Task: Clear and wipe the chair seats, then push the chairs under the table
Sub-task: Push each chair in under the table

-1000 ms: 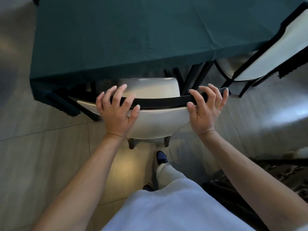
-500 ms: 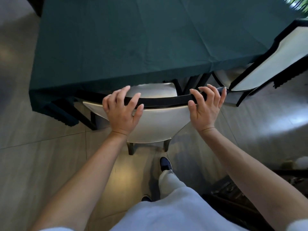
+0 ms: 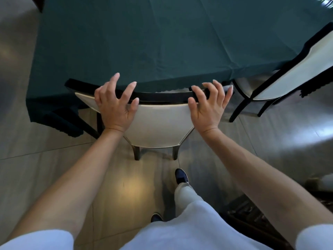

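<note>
**A:** Where are you in the job?

**B:** You're on the pushing step, I'd judge. The chair [image 3: 158, 123] at the middle of the frame has its seat almost wholly hidden under the green-clothed worktop [image 3: 144, 42]; only its pale backrest and black top rail show.

**A:** And your hands?

**B:** Your left hand [image 3: 115, 107] lies against the backrest with its fingers [image 3: 128, 91] spread wide and lifted over the rail, gripping nothing. Your right hand [image 3: 209, 105] is much the same: splayed, fingertips loosely bent over the rail's right end, not clamped on it.

**A:** So what does the next move call for?

**B:** Probably little more here. If the chair needs a last nudge, press flat and even with both palms so it goes in straight. Otherwise let go and turn to the second chair [image 3: 292, 76] at the right edge of the frame, which stands angled, seat partly out.

**A:** Anything in the way?

**B:** The hanging tablecloth edge brushes the rail, and that second chair's black legs stand just beside your right hand. Your forward foot [image 3: 181, 175] is near the rear legs. Whether the seats were wiped, you cannot tell.
</note>
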`<state>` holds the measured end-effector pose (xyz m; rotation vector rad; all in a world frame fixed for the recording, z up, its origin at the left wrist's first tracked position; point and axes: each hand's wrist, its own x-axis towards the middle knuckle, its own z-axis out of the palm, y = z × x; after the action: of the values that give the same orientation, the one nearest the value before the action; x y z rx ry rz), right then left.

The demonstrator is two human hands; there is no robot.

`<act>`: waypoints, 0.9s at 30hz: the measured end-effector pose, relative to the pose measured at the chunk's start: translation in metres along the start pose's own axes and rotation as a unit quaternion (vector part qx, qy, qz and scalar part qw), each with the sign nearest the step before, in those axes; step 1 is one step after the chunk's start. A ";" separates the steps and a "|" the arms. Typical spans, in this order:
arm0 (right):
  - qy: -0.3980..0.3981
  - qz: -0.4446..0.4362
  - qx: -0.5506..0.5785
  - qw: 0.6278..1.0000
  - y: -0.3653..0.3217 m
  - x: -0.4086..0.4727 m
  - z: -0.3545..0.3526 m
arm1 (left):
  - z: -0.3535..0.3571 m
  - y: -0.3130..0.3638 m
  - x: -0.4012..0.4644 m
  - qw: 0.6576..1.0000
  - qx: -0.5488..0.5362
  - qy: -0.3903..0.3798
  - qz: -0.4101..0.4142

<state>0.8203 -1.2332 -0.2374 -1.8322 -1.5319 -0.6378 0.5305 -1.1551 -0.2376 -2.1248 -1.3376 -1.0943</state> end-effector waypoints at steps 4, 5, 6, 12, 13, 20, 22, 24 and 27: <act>-0.012 -0.007 0.009 1.000 0.048 0.036 0.012 | 0.021 0.042 0.021 1.000 -0.001 -0.010 -0.015; -0.012 -0.008 0.015 1.000 0.058 0.037 0.013 | 0.025 0.051 0.019 1.000 -0.004 -0.009 -0.014; -0.010 -0.008 0.019 1.000 0.066 0.037 0.013 | 0.029 0.058 0.016 1.000 -0.007 -0.009 -0.012; -0.004 0.002 -0.002 1.000 0.043 0.042 0.032 | 0.043 0.023 0.031 1.000 -0.007 -0.005 0.003; -0.003 0.004 0.004 1.000 0.031 0.046 0.037 | 0.045 0.009 0.038 1.000 -0.003 -0.009 0.002; -0.009 0.009 0.023 1.000 0.014 0.060 0.062 | 0.062 -0.016 0.050 1.000 0.013 -0.013 -0.017; -0.011 -0.009 0.015 1.000 0.035 0.068 0.066 | 0.068 0.000 0.054 0.999 0.017 -0.007 -0.032; -0.023 -0.015 0.028 0.999 0.056 0.083 0.070 | 0.071 0.019 0.059 0.999 0.033 0.004 -0.040; -0.047 -0.019 0.020 0.999 0.090 0.101 0.073 | 0.084 0.056 0.075 0.998 0.003 -0.010 -0.060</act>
<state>0.9255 -1.1216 -0.2286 -1.8303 -1.6319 -0.5426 0.6318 -1.0815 -0.2264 -2.0798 -1.4916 -1.1163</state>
